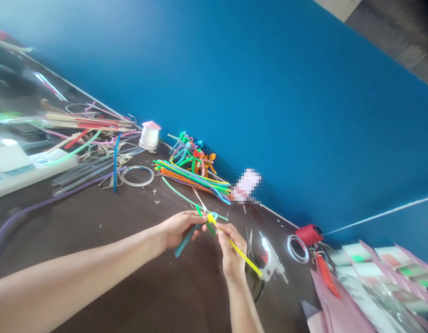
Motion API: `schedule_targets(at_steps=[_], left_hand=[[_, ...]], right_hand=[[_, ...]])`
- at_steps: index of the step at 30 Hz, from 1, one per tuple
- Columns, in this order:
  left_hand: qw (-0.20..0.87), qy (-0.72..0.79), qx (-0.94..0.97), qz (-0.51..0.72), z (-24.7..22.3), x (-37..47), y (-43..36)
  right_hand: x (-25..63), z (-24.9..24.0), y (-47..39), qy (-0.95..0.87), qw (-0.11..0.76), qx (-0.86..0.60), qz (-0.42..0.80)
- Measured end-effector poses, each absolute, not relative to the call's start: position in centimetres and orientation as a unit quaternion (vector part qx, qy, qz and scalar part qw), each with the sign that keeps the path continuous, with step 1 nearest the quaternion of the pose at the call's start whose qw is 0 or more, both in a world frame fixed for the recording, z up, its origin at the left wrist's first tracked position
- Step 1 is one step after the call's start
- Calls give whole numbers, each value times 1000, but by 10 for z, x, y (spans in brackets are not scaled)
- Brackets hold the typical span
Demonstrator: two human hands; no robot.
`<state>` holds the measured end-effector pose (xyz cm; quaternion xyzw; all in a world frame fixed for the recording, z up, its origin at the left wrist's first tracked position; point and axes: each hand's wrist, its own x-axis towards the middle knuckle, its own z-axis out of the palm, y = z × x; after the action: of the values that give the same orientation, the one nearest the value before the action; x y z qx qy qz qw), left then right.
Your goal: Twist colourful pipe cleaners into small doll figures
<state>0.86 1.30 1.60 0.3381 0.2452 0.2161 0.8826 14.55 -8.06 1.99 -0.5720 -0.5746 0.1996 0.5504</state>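
Observation:
Near the centre of the head view, my left hand (186,227) is closed on a small bundle of fuzzy stems, with a blue-grey stem (184,242) hanging below its fingers and a green stem (210,226) beside the fingertips. My right hand (232,245) pinches a yellow stem (246,260), whose upper end is bent over at the bundle between both hands. Its long end slants down to the right, past the right hand. A small light-blue loop shows just behind the yellow bend.
Behind my hands lie a bundle of coloured stems (193,179) and small stem figures (191,152). A white glue gun (271,261), scissors (249,240), a tape ring (298,249) and a red spool (309,235) are on the right. A white pot (150,138) stands back left.

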Motion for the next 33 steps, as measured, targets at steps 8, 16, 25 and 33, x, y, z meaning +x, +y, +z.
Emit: schedule_targets(at_steps=[8, 16, 25, 33], left_hand=[[897, 214, 328, 204, 19, 6, 12], [903, 194, 330, 197, 18, 5, 10], [855, 174, 464, 153, 16, 4, 11], [766, 204, 596, 130, 19, 6, 10]], right_hand=[[148, 4, -74, -400, 660, -535, 344], [149, 10, -70, -332, 690, -470, 439], [151, 14, -71, -293, 634, -486, 525], [153, 13, -71, -311, 624, -537, 475]])
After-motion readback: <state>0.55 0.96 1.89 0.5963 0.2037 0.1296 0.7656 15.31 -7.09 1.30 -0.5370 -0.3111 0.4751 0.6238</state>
